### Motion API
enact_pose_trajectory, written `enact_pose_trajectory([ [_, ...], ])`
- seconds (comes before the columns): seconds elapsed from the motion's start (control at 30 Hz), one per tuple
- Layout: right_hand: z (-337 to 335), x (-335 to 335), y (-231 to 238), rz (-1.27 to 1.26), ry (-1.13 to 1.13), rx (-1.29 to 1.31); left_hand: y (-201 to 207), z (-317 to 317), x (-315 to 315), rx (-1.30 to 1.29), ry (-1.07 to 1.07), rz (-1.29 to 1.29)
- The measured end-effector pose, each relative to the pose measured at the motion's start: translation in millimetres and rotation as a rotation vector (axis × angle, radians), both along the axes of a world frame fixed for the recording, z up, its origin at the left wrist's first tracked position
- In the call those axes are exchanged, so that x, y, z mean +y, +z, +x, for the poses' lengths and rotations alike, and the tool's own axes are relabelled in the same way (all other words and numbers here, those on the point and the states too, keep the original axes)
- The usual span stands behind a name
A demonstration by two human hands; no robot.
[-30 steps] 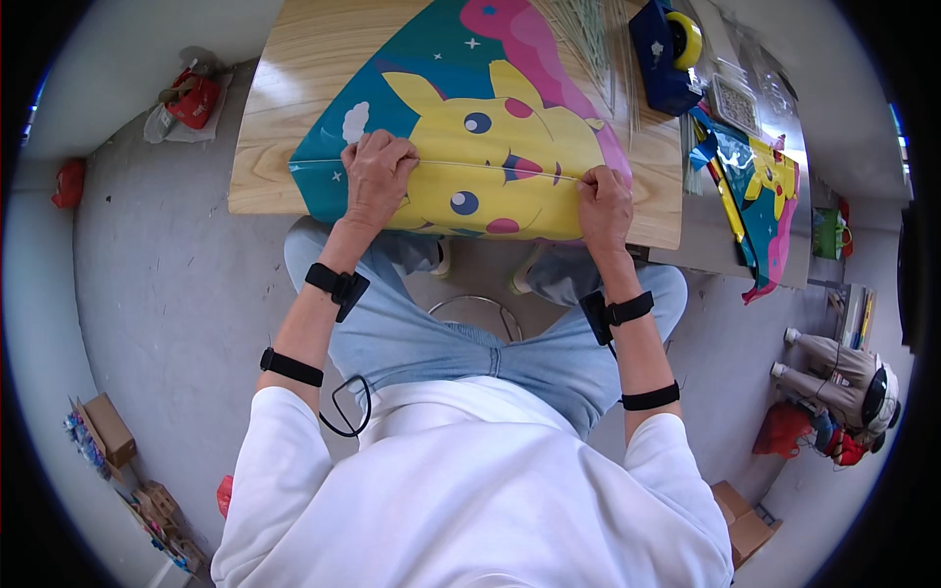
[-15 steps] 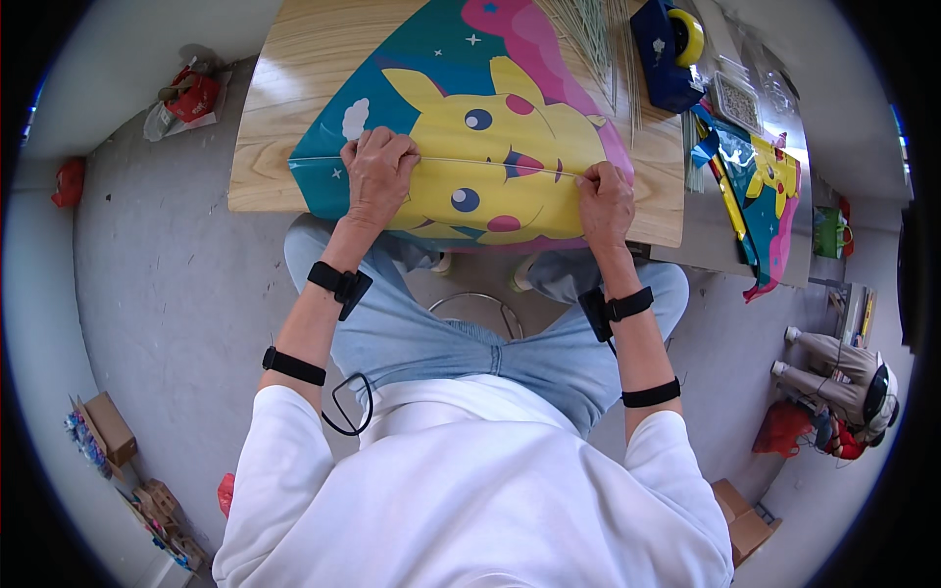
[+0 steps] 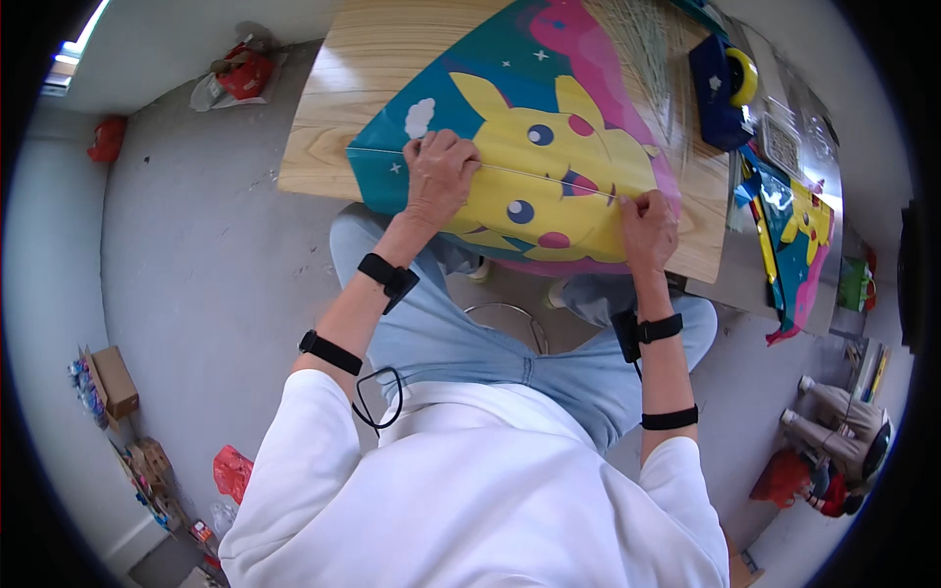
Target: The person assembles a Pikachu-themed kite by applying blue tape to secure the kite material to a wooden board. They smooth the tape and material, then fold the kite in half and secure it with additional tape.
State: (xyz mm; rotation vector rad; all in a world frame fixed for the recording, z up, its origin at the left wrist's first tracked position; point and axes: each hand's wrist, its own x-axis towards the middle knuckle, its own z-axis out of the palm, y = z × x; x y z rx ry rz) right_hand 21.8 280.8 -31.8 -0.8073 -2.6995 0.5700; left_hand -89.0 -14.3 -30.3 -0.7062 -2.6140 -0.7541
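A large kite sail (image 3: 549, 108), printed in teal and pink with a yellow cartoon animal, lies on the wooden table and hangs over its near edge toward my lap. A thin white line (image 3: 520, 172) crosses it from side to side; whether it is a rod, a cord or a seam I cannot tell. My left hand (image 3: 443, 181) presses down on the line left of the printed eyes, fingers curled and bunched. Right of the printed mouth, my right hand (image 3: 649, 227) pinches the sail along the same line. Both sets of fingertips are partly hidden.
Thin pale sticks (image 3: 642, 49) lie at the far right of the table, beside a blue tape dispenser (image 3: 720, 98) with yellow tape. Farther right are a clear tray (image 3: 781, 145) of small parts and another printed kite (image 3: 799, 235). A person (image 3: 843, 421) sits at lower right.
The whole scene has shifted right and tilted slightly in view. My left hand keeps its place on the sail; my right hand sits slightly closer to the printed mouth.
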Motion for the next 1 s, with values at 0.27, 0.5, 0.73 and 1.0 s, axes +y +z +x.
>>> enact_pose_trajectory([
  [0.27, -1, 2, -5, -0.015, 0.017, 0.026, 5, -1, -30, 0.044, 0.058, 0.041],
  [0.5, 1, 4, -4, -0.025, 0.038, 0.059, 6, -2, -63, 0.033, 0.138, 0.043],
  [0.73, 3, 6, -2, -0.05, 0.035, 0.065, 15, 8, -47, -0.001, 0.074, 0.027],
  [1.0, 11, 36, 7, -0.29, 0.009, 0.282, 32, 16, -43, 0.009, 0.001, 0.037],
])
